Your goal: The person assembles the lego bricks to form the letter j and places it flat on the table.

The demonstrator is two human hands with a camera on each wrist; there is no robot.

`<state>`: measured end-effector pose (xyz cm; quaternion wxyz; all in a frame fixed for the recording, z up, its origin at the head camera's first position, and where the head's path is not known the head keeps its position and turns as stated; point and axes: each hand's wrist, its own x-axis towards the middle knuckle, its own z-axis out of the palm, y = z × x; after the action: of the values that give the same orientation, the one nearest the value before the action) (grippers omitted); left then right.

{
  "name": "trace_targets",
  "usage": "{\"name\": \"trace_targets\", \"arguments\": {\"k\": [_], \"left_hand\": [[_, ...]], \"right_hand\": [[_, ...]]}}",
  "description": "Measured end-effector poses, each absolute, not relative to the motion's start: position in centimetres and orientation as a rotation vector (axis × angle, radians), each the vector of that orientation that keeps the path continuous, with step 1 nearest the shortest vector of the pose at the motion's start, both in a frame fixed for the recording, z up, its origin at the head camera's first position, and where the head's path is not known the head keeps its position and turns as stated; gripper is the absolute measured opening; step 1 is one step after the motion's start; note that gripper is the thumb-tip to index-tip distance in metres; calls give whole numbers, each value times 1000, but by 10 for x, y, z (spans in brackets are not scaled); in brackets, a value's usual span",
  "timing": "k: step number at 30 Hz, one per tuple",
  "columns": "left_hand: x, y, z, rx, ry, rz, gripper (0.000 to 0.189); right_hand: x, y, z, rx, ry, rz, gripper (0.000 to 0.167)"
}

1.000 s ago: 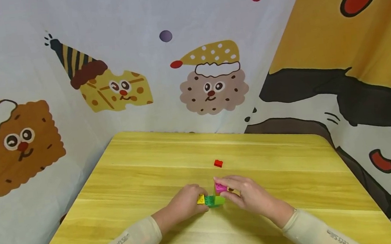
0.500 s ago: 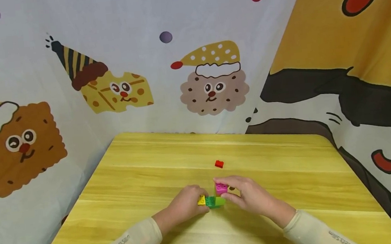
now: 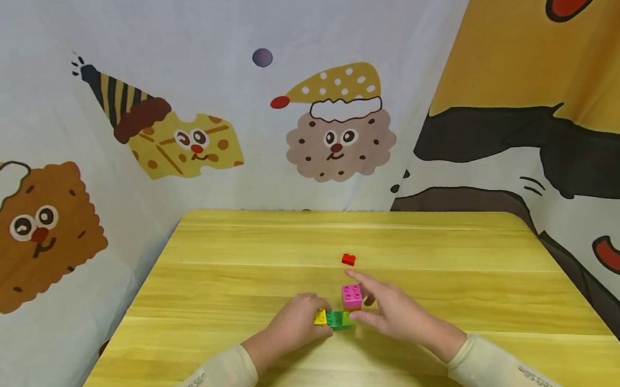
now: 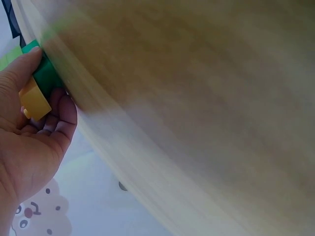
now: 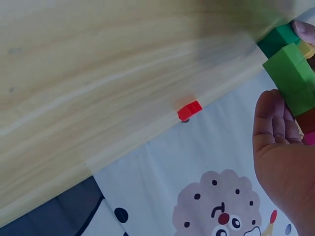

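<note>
I see the left hand [image 3: 294, 324] curled around the yellow brick [image 3: 319, 317] and dark green brick [image 3: 334, 319] at the left end of the brick row. The right hand [image 3: 394, 310] has its fingers loosely spread beside the pink brick [image 3: 351, 296], which sits atop the light green brick [image 3: 348, 319]. The red brick [image 3: 348, 259] lies just beyond the pink brick on the wooden table [image 3: 228, 270].

Left hand [image 4: 29, 132] pinches yellow brick [image 4: 33, 100], seemingly.
</note>
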<state>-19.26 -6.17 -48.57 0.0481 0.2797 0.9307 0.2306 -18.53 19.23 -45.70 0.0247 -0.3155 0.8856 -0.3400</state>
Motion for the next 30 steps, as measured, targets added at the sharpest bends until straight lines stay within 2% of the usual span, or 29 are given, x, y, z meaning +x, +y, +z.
{"name": "trace_targets", "arguments": {"k": [17, 19, 25, 30], "left_hand": [[-193, -62, -485, 834, 2832, 703, 36], [-193, -62, -485, 833, 2835, 704, 36], [-192, -62, -485, 831, 2840, 695, 37], [-192, -62, -486, 823, 2839, 690, 37]], "right_hand": [[-187, 194, -474, -896, 2695, -958, 90], [-187, 194, -474, -910, 2700, -913, 84], [-195, 201, -473, -976, 2720, -722, 51], [-208, 206, -471, -900, 2707, -736, 57]]}}
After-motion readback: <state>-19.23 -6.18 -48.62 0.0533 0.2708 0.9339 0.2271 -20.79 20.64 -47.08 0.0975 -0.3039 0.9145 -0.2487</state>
